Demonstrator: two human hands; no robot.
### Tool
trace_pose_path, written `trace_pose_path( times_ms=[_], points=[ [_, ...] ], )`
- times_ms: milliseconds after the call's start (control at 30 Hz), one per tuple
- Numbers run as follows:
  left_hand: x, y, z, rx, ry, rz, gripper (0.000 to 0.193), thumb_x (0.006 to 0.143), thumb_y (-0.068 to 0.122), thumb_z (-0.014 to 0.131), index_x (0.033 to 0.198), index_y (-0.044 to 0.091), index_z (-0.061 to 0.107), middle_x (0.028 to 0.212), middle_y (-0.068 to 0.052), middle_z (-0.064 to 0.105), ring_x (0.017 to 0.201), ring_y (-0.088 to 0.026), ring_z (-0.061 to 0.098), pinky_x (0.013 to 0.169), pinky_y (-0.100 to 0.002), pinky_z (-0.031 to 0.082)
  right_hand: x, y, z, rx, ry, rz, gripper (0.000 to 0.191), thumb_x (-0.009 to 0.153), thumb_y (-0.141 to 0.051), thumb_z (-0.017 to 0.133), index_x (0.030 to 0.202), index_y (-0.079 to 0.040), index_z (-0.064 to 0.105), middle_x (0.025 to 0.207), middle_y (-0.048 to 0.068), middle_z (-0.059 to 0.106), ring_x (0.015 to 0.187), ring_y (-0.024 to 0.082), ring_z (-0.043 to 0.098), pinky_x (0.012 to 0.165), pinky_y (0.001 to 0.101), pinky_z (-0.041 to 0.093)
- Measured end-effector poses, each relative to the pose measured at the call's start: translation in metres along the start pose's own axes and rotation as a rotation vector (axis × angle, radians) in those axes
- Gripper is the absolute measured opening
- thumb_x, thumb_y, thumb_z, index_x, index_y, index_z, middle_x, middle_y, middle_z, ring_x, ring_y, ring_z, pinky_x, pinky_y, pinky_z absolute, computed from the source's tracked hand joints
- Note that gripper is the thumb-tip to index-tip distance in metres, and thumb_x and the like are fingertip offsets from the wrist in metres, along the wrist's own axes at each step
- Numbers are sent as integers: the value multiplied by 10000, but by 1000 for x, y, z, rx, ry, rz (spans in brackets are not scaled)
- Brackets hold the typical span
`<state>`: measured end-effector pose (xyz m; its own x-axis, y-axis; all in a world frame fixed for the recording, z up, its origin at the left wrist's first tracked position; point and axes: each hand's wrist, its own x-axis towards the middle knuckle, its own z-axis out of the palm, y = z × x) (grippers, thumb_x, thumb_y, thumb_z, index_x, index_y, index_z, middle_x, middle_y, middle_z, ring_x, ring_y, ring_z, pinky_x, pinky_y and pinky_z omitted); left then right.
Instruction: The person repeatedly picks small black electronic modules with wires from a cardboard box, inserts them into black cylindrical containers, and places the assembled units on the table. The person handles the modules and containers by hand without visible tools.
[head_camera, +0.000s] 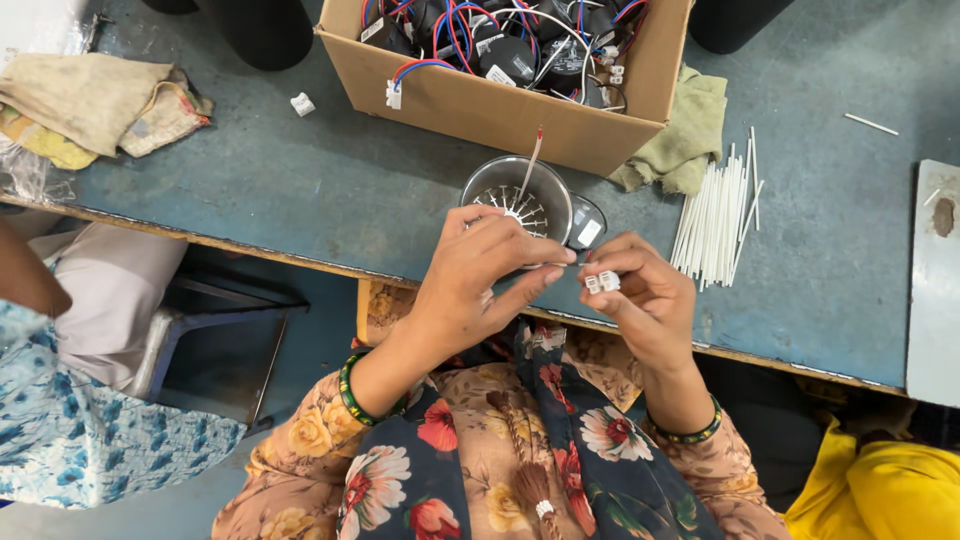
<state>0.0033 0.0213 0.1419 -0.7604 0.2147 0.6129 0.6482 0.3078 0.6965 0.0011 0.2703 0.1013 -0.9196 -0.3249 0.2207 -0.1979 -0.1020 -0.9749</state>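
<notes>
Pinched in right hand (640, 290): small white plastic connector block (602, 282), at table edge. Left hand (480, 275) fingertips closed on thin wire end, feeding toward block. Round metal finned housing (518, 200) at 12 o'clock. Risk, judged: wire slips from pinch, misses slot; block drops off edge.

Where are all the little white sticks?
The white sticks lie in a bundle on the blue table, right of the hands, beside the green cloth and cardboard box.
</notes>
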Motion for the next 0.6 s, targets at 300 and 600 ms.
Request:
trace_pose_path(
  times_ms=[300, 600],
  points=[
    [-2, -1, 5, 132, -2, 18, 155, 875, 177, 812, 987, 183, 705, 852, 30, 570, 894, -181, 600, 981, -382, 381, 11, -15, 16, -683, 69, -278, 326, 775, -29, 870, 1052, 1, 701, 1010, 111, 724, 899, 184, 712, 783, 278, 551],
    [-3, -3, 10, 224, 4, 48, 190, 844, 157, 817, 971, 163, 675, 897, 22, 576, 937, -198, 615, 1018, -411, 388, 15, -25, 29, -766, 52, -308, 271, 812, 42, 813, 1043, -16, 683, 1049, 122, 705, 962, 236, 729, 827, 318, 587]
  ],
)
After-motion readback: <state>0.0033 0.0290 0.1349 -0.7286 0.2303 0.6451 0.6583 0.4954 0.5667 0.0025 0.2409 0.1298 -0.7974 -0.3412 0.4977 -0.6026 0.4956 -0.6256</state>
